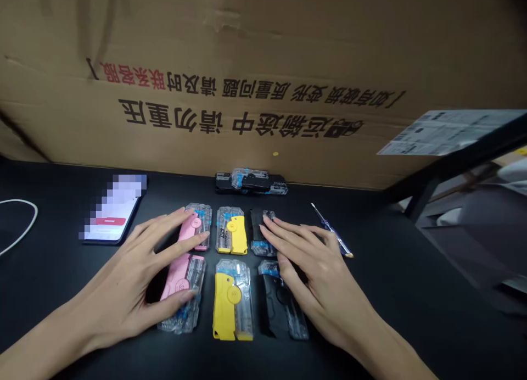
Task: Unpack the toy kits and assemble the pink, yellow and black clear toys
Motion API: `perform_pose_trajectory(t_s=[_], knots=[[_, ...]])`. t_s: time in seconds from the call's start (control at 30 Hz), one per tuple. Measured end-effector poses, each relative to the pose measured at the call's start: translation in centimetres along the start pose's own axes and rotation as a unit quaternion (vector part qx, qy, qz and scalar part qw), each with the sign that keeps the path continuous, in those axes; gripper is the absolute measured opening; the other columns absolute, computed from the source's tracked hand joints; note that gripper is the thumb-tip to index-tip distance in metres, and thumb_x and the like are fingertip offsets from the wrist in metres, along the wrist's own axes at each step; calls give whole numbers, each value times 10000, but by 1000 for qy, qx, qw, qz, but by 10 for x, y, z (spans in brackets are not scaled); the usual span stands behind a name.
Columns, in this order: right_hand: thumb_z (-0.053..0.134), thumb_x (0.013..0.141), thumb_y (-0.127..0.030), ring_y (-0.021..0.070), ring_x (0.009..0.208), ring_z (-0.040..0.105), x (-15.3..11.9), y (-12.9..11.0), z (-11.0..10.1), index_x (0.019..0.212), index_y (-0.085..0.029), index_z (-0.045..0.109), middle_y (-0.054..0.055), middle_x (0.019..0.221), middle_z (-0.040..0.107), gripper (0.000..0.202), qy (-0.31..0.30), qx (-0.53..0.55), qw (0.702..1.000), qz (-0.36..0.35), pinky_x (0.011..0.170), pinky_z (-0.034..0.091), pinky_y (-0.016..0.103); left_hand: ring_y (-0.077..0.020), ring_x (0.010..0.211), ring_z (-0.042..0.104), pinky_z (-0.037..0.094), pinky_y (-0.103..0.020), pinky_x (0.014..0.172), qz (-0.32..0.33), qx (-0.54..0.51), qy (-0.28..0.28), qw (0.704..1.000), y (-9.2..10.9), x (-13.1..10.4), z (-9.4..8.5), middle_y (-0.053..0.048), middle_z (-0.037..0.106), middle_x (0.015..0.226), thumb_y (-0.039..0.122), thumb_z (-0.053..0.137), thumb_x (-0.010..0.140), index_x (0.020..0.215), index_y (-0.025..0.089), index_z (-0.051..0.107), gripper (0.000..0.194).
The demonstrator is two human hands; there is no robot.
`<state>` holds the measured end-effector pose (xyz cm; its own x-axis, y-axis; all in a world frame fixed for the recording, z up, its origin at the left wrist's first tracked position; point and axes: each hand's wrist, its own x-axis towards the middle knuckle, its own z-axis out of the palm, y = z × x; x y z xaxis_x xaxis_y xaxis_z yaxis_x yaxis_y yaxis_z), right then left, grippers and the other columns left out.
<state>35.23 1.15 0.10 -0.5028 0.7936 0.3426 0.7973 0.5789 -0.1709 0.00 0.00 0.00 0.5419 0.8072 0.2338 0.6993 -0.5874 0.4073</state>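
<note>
Left hand (135,273) spread over 2 pink pieces (196,223) (182,284), right hand (325,270) over 2 black pieces (257,221) (276,308), loosely open, neither gripping; we'd use light fingertips.

Through my head view, a large cardboard box (255,45) fills 12 o'clock, its black and red Chinese lettering (242,122) upside down. At 3 o'clock I make out a white shipping label (448,130) on it and a black bar (473,155) slanting past. A phone (111,212), screen lit and partly pixelated, lies at 9 o'clock on the black tabletop (391,264), a white cable (36,212) farther out. At 4 o'clock I see a slim screwdriver (334,234), tip toward 10.
</note>
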Motion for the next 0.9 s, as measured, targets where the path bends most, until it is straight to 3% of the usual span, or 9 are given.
perform_pose_trajectory(t_s=[0.2, 0.3, 0.37, 0.43, 0.53, 0.6, 0.7, 0.77, 0.9], knots=[[466, 1153, -179, 362, 1471, 716, -1, 0, -2, 1534, -170, 714, 151, 1612, 718, 455, 22, 23, 999, 11, 1114, 547, 656, -436, 1674, 416, 446, -710, 1302, -8, -7, 10, 1000, 2, 0, 1, -22, 310, 1900, 474, 640, 1115, 1757, 516, 390, 690], [493, 1152, -164, 342, 1457, 721, -1, -1, -5, 1572, -205, 674, 138, 1605, 732, 459, 44, 45, 998, 19, 1098, 550, 609, -422, 1632, 454, 479, -657, 1269, -16, -15, 24, 999, 4, 0, 1, -36, 366, 1850, 449, 668, 1107, 1701, 501, 499, 619], [514, 1156, -163, 324, 1415, 739, -1, -1, -7, 1549, -232, 679, 129, 1564, 764, 433, 61, 61, 996, 22, 1096, 547, 573, -377, 1488, 560, 545, -579, 1166, -11, -25, 45, 999, 6, 1, -1, -71, 537, 1656, 407, 716, 1086, 1618, 481, 609, 548], [551, 1154, -177, 314, 1324, 767, 0, -2, -9, 1489, -237, 710, 131, 1468, 810, 376, 79, 78, 993, 30, 1086, 547, 542, -290, 1187, 656, 587, -454, 968, 8, -37, 72, 997, 7, 2, -4, -66, 670, 1284, 353, 756, 1067, 1539, 445, 688, 486], [631, 1128, -228, 276, 1076, 781, -1, -2, -12, 1377, -238, 763, 103, 1191, 825, 282, 92, 122, 987, 53, 963, 580, 452, -177, 769, 588, 500, -320, 710, 26, -59, 80, 995, 3, 3, -7, 36, 597, 829, 323, 803, 1049, 1440, 373, 760, 396], [679, 1109, -280, 215, 828, 719, -1, 0, -15, 1285, -247, 784, 27, 928, 739, 208, 60, 173, 979, 86, 796, 567, 364, -129, 638, 531, 454, -270, 622, 16, -94, 59, 994, -1, 4, -7, 78, 552, 727, 334, 846, 1024, 1408, 333, 791, 389], [728, 1093, -394, 140, 567, 481, -1, 6, -21, 1177, -254, 787, -84, 667, 483, 173, -43, 256, 954, 152, 603, 442, 287, -88, 545, 477, 394, -209, 516, -20, -155, 9, 988, -6, 6, -6, 95, 566, 689, 356, 917, 961, 1413, 312, 820, 465], [764, 1069, -453, 124, 545, 374, 0, 10, -26, 1150, -250, 801, -106, 634, 383, 222, -112, 300, 931, 176, 568, 369, 272, -76, 505, 444, 353, -189, 471, -42, -182, -26, 982, -7, 7, -6, 103, 568, 645, 370, 945, 928, 1412, 311, 834, 500], [869, 976, -479, 115, 564, 330, 3, 18, -30, 1214, -265, 849, -111, 638, 361, 320, -216, 358, 890, 184, 560, 305, 266, -67, 478, 438, 340, -171, 458, -70, -200, -60, 976, -6, 8, -8, 102, 579, 584, 387, 954, 910, 1404, 301, 850, 512]])
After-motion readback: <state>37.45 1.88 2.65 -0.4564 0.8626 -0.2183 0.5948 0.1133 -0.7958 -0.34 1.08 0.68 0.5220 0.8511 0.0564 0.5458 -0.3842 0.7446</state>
